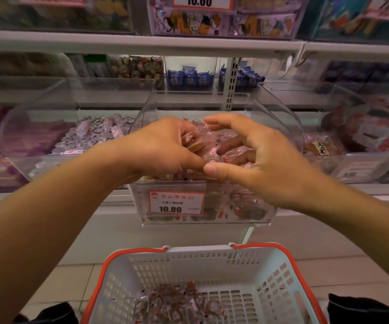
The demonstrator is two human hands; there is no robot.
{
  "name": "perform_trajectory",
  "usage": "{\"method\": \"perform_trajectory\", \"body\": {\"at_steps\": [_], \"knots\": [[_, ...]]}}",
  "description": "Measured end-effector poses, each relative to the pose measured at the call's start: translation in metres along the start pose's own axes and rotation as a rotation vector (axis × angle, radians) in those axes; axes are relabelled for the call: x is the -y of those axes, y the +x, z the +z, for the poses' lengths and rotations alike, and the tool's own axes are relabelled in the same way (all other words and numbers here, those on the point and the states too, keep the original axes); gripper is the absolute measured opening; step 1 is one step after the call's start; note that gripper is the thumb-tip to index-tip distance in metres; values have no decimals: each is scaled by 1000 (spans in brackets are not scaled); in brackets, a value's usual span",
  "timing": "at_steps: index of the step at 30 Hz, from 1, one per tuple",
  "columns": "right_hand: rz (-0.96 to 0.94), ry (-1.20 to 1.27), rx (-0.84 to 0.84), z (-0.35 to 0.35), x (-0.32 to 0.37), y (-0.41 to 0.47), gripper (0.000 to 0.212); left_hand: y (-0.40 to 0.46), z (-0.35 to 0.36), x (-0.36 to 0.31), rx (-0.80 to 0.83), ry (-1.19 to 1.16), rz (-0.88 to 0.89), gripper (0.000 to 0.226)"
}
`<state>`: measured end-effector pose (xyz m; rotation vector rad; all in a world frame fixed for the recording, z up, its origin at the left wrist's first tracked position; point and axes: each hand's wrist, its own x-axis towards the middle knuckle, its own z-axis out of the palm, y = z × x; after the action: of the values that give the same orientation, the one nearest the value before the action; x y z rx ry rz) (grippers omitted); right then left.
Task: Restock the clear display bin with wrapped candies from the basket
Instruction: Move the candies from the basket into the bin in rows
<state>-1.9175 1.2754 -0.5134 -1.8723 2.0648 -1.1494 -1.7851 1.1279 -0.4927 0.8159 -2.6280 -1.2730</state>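
Two bare hands work over a clear plastic display bin (212,216) on a shop shelf, its front carrying an orange-bordered price label (176,202) reading 10.80. The left hand (165,146) curls its fingers around a clutch of small round brown candies in clear wrappers (194,143), holding them just above the heap already filling the bin. The right hand (259,157) hovers beside it, fingers spread and loosely bent, gripping nothing, its thumb tip meeting the left thumb. Below, a white slotted plastic shopping basket with orange rim and handles (202,258) sits on the tiled floor (329,272), more wrapped candies (179,305) piled in its bottom.
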Motion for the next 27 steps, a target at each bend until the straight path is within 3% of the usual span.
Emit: {"method": "perform_trajectory", "body": {"at_steps": [5, 7, 11, 17, 23, 27], "knots": [[-50, 27, -42, -2, 2, 5, 41, 3, 7, -3, -4, 38, 19, 74], [-99, -86, -52, -8, 1, 8, 42, 4, 6, -4, -8, 52, 20, 77], [-224, -231, 23, -20, -2, 10, 65, 3, 3, -7, 45, 44, 53, 73], [-339, -314, -39, -16, -9, 13, 27, 1, -2, -9, 117, 63, 41, 70], [-341, -369, -12, -14, -4, 9, 44, 0, 6, -14, 33, 88, 94, 79], [-327, -438, 70, -17, 3, 9, 33, 2, 6, -15, 104, 105, 98, 92]]}}
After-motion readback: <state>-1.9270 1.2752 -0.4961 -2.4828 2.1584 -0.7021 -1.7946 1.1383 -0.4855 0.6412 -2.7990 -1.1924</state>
